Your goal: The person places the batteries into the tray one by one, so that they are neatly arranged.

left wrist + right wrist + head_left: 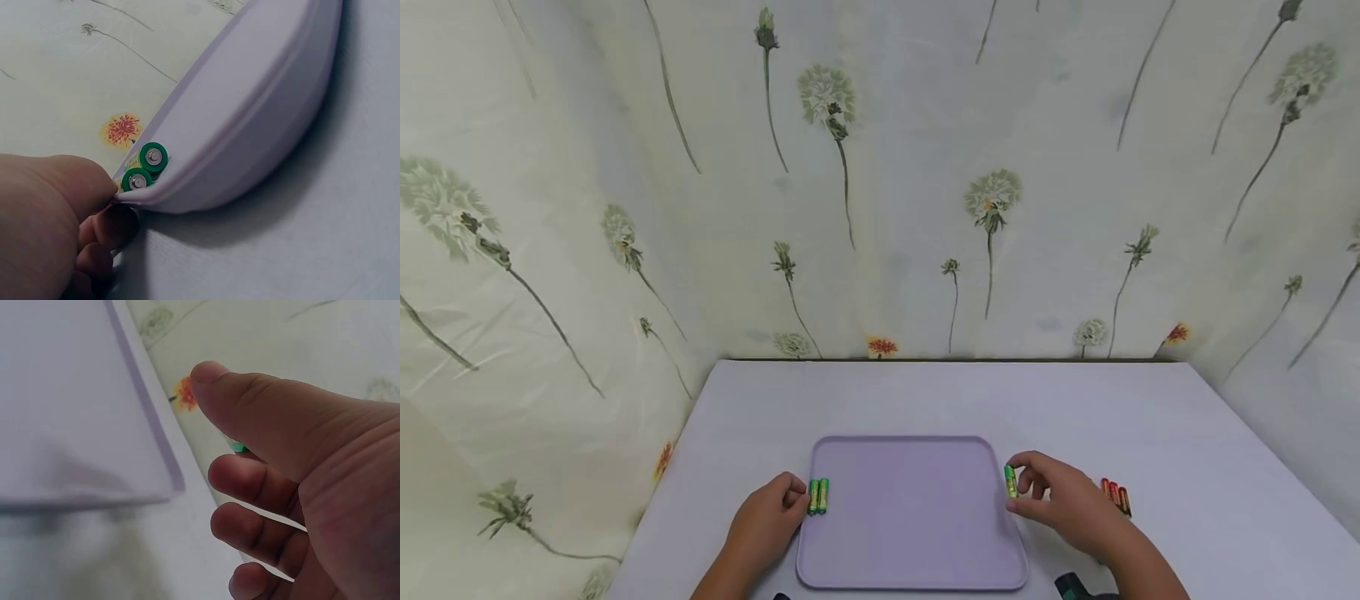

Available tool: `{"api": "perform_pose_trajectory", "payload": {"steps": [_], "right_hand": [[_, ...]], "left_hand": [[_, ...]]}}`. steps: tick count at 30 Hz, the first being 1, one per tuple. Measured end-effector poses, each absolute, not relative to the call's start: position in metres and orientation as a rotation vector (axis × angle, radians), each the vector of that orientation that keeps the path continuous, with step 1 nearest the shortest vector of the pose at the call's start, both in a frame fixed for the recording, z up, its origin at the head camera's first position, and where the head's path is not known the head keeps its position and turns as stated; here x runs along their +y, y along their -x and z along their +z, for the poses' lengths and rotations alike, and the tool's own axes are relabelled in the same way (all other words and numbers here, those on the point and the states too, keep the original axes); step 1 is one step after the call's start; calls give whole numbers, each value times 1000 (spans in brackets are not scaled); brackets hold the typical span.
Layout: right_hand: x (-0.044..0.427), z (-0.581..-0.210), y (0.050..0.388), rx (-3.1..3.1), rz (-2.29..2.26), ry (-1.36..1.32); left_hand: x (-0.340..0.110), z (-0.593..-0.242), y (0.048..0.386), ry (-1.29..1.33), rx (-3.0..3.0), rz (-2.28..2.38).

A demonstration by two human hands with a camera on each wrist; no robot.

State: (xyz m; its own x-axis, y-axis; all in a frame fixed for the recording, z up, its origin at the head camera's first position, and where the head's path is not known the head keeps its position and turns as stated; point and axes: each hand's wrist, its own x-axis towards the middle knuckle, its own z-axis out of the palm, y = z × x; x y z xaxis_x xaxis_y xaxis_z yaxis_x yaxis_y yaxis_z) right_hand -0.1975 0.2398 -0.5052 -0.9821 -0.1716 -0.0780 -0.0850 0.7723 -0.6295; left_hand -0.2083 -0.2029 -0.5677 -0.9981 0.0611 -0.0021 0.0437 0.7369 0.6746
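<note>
A shallow lilac tray [917, 533] lies on the table. Two green batteries [818, 496] stand side by side along its left edge; the left wrist view shows the green ends of both batteries [152, 157]. My left hand [763, 521] pinches the tray's left rim beside them, thumb above and fingers beneath. Just off the right rim, my right hand [1060, 498] holds another green battery [1011, 482] upright between thumb and finger. In the right wrist view the hand [337, 481] hides all but a green bit of that battery [237, 447].
Several red-and-black batteries [1116, 496] sit right of the tray, partly behind the right forearm. A dark object [1071, 586] shows at the bottom edge near that arm. A curtain with printed dandelions [887, 183] hangs behind and beside the white table [760, 400].
</note>
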Motion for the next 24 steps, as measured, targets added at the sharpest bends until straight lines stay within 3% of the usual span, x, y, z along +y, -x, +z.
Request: {"api": "perform_pose_trajectory", "payload": {"steps": [24], "right_hand": [[198,-505,219,2786,-1061,351]], "left_hand": [[-200,-564,207,-59,2930,1121]]}}
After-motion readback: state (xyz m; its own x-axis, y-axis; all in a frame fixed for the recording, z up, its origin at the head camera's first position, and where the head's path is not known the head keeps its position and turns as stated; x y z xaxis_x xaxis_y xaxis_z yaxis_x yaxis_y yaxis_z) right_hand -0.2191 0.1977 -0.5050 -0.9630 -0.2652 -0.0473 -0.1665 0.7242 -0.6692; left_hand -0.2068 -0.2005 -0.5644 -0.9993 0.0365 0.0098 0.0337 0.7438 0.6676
